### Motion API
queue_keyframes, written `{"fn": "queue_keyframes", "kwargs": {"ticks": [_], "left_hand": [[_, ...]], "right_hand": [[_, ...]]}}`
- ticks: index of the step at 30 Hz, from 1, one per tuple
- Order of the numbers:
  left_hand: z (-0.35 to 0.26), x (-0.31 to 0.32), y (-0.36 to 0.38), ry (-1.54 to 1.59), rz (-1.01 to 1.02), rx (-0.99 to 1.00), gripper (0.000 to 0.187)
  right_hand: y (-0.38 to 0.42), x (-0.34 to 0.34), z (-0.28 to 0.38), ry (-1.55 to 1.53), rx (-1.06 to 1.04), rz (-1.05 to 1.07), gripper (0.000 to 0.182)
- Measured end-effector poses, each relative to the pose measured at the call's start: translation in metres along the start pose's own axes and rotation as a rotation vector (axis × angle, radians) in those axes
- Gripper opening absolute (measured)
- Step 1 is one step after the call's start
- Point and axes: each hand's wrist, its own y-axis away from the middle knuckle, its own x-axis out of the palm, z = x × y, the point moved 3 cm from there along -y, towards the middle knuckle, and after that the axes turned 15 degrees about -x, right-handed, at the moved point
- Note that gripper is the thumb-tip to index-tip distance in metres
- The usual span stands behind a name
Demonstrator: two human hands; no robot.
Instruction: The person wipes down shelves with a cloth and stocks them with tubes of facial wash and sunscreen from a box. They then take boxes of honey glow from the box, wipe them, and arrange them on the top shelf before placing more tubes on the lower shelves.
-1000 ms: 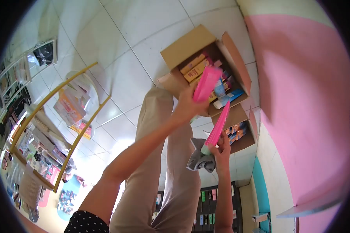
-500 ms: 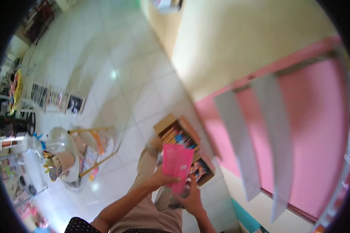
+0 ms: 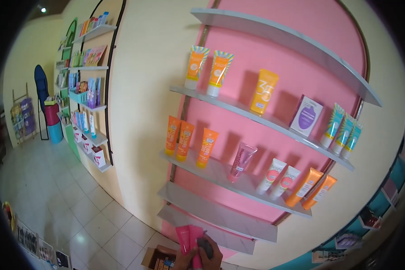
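Two bright pink tubes stand up at the bottom of the view, just in front of the lower shelves. My left hand is closed round their lower part. Close beside it, my right hand is closed on a dark grey object, whose kind I cannot make out, against the right side of the tubes. Below and left of the hands, an open cardboard box on the floor holds small packages.
Grey shelves on a pink wall panel carry orange tubes, a yellow tube and a purple-and-white box. Other stocked shelves line the wall at left. Tiled floor runs along the lower left.
My view has swung up from the floor and boxes to the wall shelves. The pink tubes remain in my hands, now in front of the lower shelves.
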Motion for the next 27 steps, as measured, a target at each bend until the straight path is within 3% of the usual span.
{"fn": "queue_keyframes", "kwargs": {"ticks": [2, 4, 6, 10, 12, 16, 20, 24, 26, 27], "left_hand": [[-0.009, -0.002, 0.003, 0.004, -0.064, -0.052, 0.043], [-0.039, 0.002, 0.008, 0.052, 0.170, 0.120, 0.036], [-0.051, 0.008, 0.018, 0.055, 0.165, 0.086, 0.035], [-0.053, 0.004, 0.028, -0.063, 0.074, 0.147, 0.033], [-0.058, 0.005, 0.031, -0.054, 0.053, 0.192, 0.031], [-0.091, 0.004, 0.034, 0.183, 0.100, 0.170, 0.028], [-0.073, -0.008, 0.031, 0.131, 0.063, 0.122, 0.030], [-0.065, -0.012, 0.031, 0.036, -0.072, 0.092, 0.034], [-0.080, -0.012, 0.033, 0.104, -0.001, 0.109, 0.033], [-0.086, -0.012, 0.033, 0.155, 0.149, 0.104, 0.033]], "right_hand": [[0.003, 0.000, 0.003, -0.001, -0.074, 0.077, 0.033], [0.008, 0.005, 0.005, -0.007, -0.138, 0.142, 0.033], [0.001, 0.019, 0.029, 0.259, -0.497, 0.319, 0.034], [-0.036, 0.029, 0.038, 0.277, -0.283, 0.242, 0.031], [-0.043, 0.037, 0.044, 0.213, -0.318, 0.217, 0.029], [-0.012, 0.045, 0.050, 0.242, -0.470, 0.492, 0.033], [-0.025, 0.048, 0.045, 0.227, -0.621, 0.426, 0.035], [-0.042, 0.053, 0.038, 0.149, -0.488, 0.362, 0.031], [-0.029, 0.053, 0.043, 0.216, -0.508, 0.411, 0.029], [-0.019, 0.052, 0.040, 0.169, -0.523, 0.436, 0.029]]}}
